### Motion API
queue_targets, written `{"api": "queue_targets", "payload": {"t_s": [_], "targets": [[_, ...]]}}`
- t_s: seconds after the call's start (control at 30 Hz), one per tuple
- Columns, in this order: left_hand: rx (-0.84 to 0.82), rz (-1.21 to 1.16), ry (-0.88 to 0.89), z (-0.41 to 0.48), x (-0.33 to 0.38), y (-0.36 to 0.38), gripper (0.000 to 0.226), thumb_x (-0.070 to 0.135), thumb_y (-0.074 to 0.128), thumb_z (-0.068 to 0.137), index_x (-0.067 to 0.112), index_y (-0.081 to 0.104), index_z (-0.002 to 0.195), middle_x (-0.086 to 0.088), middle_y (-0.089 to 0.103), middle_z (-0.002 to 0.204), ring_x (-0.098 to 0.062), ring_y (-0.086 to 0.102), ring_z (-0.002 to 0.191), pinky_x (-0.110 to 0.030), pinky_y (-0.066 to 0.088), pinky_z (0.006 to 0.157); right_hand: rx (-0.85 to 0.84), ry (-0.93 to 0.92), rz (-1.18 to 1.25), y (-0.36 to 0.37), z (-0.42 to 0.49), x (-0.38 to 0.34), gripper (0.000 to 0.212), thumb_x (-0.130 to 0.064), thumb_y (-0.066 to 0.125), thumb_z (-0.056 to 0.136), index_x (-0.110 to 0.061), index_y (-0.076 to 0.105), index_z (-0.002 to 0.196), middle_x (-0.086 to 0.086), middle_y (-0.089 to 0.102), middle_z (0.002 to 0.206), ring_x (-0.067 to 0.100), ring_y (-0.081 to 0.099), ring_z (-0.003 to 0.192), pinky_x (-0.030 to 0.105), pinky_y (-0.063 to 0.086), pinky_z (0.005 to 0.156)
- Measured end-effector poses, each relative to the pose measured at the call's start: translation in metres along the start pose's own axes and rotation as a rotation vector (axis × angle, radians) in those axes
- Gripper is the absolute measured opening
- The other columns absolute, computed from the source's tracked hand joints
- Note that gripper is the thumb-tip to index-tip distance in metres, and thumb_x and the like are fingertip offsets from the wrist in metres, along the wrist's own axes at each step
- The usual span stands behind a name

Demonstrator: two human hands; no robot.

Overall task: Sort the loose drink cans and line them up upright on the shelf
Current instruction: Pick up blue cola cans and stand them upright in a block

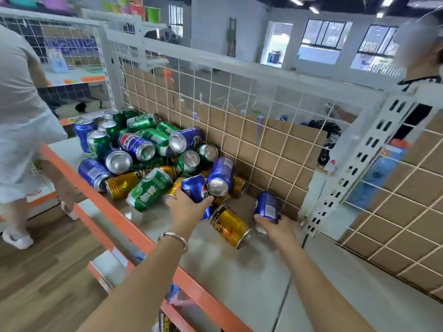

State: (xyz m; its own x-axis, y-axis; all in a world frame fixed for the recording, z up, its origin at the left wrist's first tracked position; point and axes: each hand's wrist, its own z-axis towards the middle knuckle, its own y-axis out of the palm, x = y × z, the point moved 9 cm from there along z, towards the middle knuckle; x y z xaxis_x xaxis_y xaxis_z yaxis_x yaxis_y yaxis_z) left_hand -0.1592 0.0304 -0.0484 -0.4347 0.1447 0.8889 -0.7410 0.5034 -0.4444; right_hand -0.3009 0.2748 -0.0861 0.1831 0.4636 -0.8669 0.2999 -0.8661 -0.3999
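Person stands to my left, grey top, pale shorts, white shoe on wooden floor. Ahead of me: white wire mesh panel, brown cardboard sheet standing right behind it. Blue cable tie hangs on the mesh. White slotted upright to my right, tilted in this view. Black bag beyond the cardboard. Second person at far right, dark-and-white top. Dark-framed windows on back wall, ceiling light above. Coloured boxes top left, blurred.
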Motion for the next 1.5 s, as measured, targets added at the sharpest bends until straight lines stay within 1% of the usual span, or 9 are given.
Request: {"api": "queue_targets", "payload": {"t_s": [0.1, 0.6, 0.73, 0.87, 0.97, 1.13, 1.27, 1.4, 1.5], "targets": [[0.036, 0.01, 0.031, -0.005, 0.002, 0.001, 0.072, 0.035, 0.077, 0.073, 0.005, 0.039, 0.126, -0.014, 0.032, 0.122, -0.026, 0.044, 0.1, -0.029, 0.041, 0.087, 0.009, -0.025, -0.057, 0.008, 0.001, -0.008, 0.063, -0.022, 0.078, 0.073, -0.005, 0.048, 0.126, 0.013, 0.06, 0.107, 0.028, 0.059, 0.087, 0.031, 0.044, 0.075], [-0.094, -0.082, -0.038, -0.004, -0.009, 0.007, 0.058, 0.026, 0.078, 0.07, 0.012, 0.036, 0.107, -0.004, 0.026, 0.111, -0.011, 0.044, 0.081, -0.023, 0.044, 0.074, -0.062, -0.144, -0.402, 0.018, 0.008, -0.019, 0.084, -0.029, 0.081, 0.064, -0.019, 0.034, 0.133, 0.009, 0.055, 0.122, 0.027, 0.056, 0.102, 0.038, 0.047, 0.091], [-0.113, -0.215, -0.1, -0.005, -0.025, 0.006, 0.066, 0.025, 0.082, 0.058, 0.016, 0.041, 0.109, -0.007, 0.046, 0.114, -0.02, 0.054, 0.097, -0.034, 0.053, 0.083, -0.056, -0.187, -0.788, 0.009, 0.0, -0.03, 0.086, -0.047, 0.078, 0.063, -0.025, 0.027, 0.128, 0.004, 0.053, 0.12, 0.023, 0.056, 0.104, 0.032, 0.046, 0.084], [-0.096, -0.463, -0.15, -0.01, -0.035, 0.006, 0.033, -0.001, 0.073, 0.072, 0.013, 0.053, 0.094, -0.005, 0.063, 0.083, -0.014, 0.061, 0.071, -0.024, 0.049, 0.055, -0.007, -0.236, -0.97, 0.005, -0.01, -0.043, 0.084, -0.059, 0.074, 0.065, -0.024, 0.028, 0.126, 0.004, 0.054, 0.119, 0.023, 0.056, 0.108, 0.03, 0.041, 0.08], [-0.128, -0.589, -0.183, -0.012, -0.037, 0.005, 0.042, 0.003, 0.073, 0.071, 0.003, 0.054, 0.108, -0.013, 0.066, 0.092, -0.019, 0.064, 0.074, -0.022, 0.049, 0.052, 0.02, -0.241, -0.928, 0.001, -0.011, -0.044, 0.083, -0.061, 0.073, 0.066, -0.022, 0.031, 0.127, 0.006, 0.055, 0.12, 0.024, 0.056, 0.108, 0.029, 0.039, 0.08], [-0.145, -0.708, -0.197, -0.014, -0.032, -0.001, 0.03, 0.007, 0.064, 0.082, 0.007, 0.052, 0.11, -0.014, 0.065, 0.098, -0.024, 0.064, 0.079, -0.031, 0.052, 0.063, -0.056, -0.081, -0.354, -0.007, -0.013, -0.025, 0.073, -0.037, 0.079, 0.073, -0.011, 0.042, 0.131, 0.003, 0.051, 0.103, 0.012, 0.051, 0.072, 0.018, 0.039, 0.057], [-0.192, -0.882, -0.237, -0.017, -0.018, 0.001, 0.023, 0.006, 0.058, 0.087, 0.005, 0.051, 0.108, -0.011, 0.063, 0.089, -0.024, 0.063, 0.076, -0.034, 0.052, 0.066, -0.06, 0.124, 0.229, -0.012, -0.016, -0.001, 0.053, -0.032, 0.074, 0.078, -0.006, 0.058, 0.122, 0.012, 0.064, 0.096, 0.022, 0.06, 0.077, 0.027, 0.043, 0.064], [-0.296, -0.981, -0.283, -0.029, -0.006, 0.015, 0.018, 0.004, 0.058, 0.086, 0.007, 0.053, 0.103, -0.013, 0.065, 0.091, -0.027, 0.064, 0.082, -0.042, 0.052, 0.078, -0.287, 0.323, 0.799, 0.006, -0.035, 0.006, 0.059, -0.04, 0.071, 0.07, -0.006, 0.056, 0.116, 0.018, 0.068, 0.098, 0.025, 0.066, 0.074, 0.032, 0.053, 0.063], [-0.375, -1.017, -0.269, -0.04, 0.006, 0.023, 0.021, 0.011, 0.063, 0.084, 0.008, 0.056, 0.104, -0.012, 0.068, 0.091, -0.025, 0.067, 0.08, -0.039, 0.056, 0.073, -0.528, 0.252, 0.965, 0.013, -0.055, -0.016, 0.067, -0.042, 0.076, 0.062, -0.005, 0.059, 0.115, 0.018, 0.069, 0.098, 0.025, 0.067, 0.078, 0.036, 0.053, 0.074]]}}
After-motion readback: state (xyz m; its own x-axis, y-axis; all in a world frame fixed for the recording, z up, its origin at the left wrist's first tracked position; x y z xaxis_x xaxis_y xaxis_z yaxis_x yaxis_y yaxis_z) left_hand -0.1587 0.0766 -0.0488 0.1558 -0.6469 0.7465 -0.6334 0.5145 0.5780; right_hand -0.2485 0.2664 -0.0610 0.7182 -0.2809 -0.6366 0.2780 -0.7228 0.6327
